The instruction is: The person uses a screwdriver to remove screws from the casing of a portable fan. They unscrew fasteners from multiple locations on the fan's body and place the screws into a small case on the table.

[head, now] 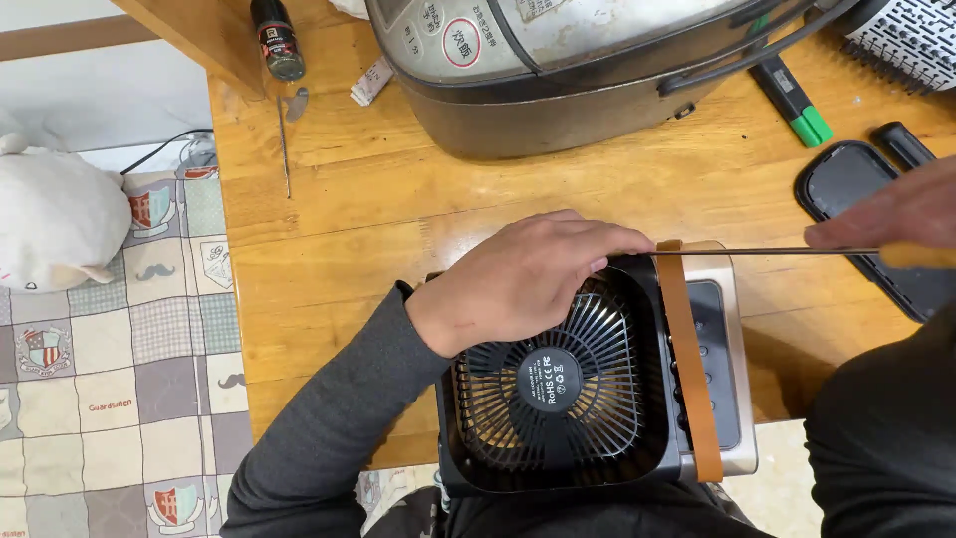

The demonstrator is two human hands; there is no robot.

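A small black box fan (558, 394) with a round grille, a silver control panel and a brown leather strap (687, 359) lies face up at the near edge of the wooden table (329, 249). My left hand (523, 279) rests palm down on the fan's upper left corner, fingers over the rim. My right hand (891, 219) grips a long thin screwdriver (767, 251) by its yellow handle; the metal shaft runs horizontally and its tip meets the fan's top edge near the strap.
A large rice cooker (558, 70) stands at the back. A dark spice bottle (277, 40), a green marker (797, 100), a hairbrush (911, 40) and a black oval tray (856, 189) lie around it. A white plush toy (55, 219) sits on the patterned floor mat left.
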